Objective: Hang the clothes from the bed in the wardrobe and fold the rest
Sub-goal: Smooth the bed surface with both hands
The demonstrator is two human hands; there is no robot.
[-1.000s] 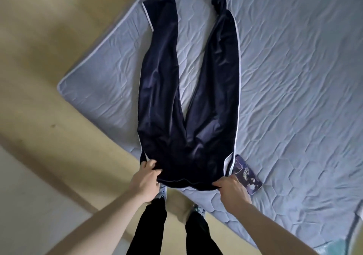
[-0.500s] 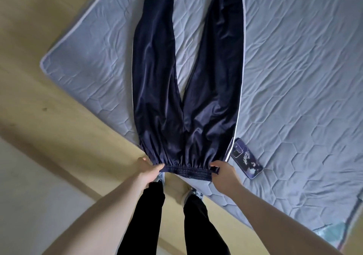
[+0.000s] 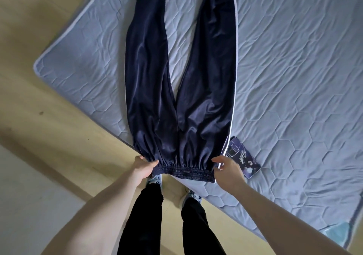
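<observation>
Pinch grip, L hand [image 3: 144,167]: thumb on top of the waistband [image 3: 183,173], fingers under, at its L corner. R hand [image 3: 227,171] sits at the R corner by the white side stripe; fingers half-curled and loose, contact w/ the cloth cannot be confirmed, so treat as not gripping.

Pants [image 3: 176,90] lie flat on the mattress [image 3: 294,78], legs splayed away from the grip in a V and running out of frame at top; waistband overhangs the near mattress edge, just above the person's shoes.

Step in hand (est.): spreading and squaring the pants before folding. Fold stage not yet begun.

Next move calls for, probably: R hand to close on its corner, then bring one leg over the other so side stripes align. Needs both corners held w/ even tension; fabric looks slick, may slide.

Edges and room:
- Phone [image 3: 243,157] lies just R of the R hand, touching or slightly under the pants' hip edge. Could snag or get dragged; move first.
- Mattress edge runs diagonally under the grip; floor [image 3: 49,127] to the L and below it.
- Open mattress well R and beyond the grip: ample fold area.
</observation>
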